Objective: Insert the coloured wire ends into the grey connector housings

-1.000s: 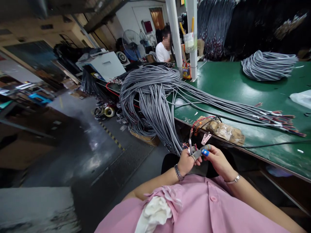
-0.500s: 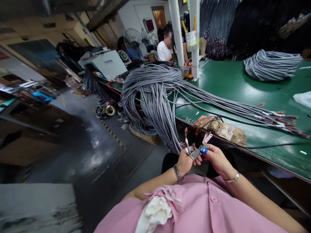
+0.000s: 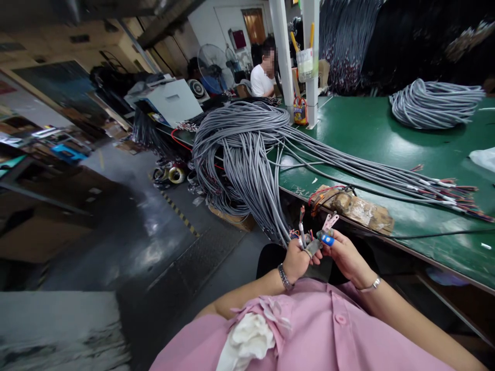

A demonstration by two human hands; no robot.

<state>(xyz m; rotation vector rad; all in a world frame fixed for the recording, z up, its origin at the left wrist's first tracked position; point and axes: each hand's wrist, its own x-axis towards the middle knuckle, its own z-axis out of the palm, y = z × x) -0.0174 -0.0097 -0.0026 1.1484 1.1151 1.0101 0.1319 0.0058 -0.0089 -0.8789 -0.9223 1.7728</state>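
Fingers of my left hand (image 3: 297, 262) are wrapped round a grey cable end (image 3: 302, 235) with stripped coloured wires; grey tape or cloth covers some of these fingers. Just to the right, my right hand (image 3: 345, 256) is closed in a pinch, with blue tape on a fingertip, touching something small between the hands that I cannot make out. A pink clip-like piece (image 3: 330, 221) sticks up above the right fingertips. Beyond my left hand, a large bundle of grey cables (image 3: 247, 149) hangs over the table edge.
The green table (image 3: 359, 116) carries spread cable ends (image 3: 444, 193), a coiled grey cable (image 3: 436, 103) and a taped wooden block (image 3: 358, 208) at its front edge. White posts (image 3: 312, 98) stand on it. A person (image 3: 262, 77) in white is behind.
Both hands remain close together. The upright cable end in my left hand has shifted slightly right, and the blue-taped fingertip has turned a little and moved slightly right.
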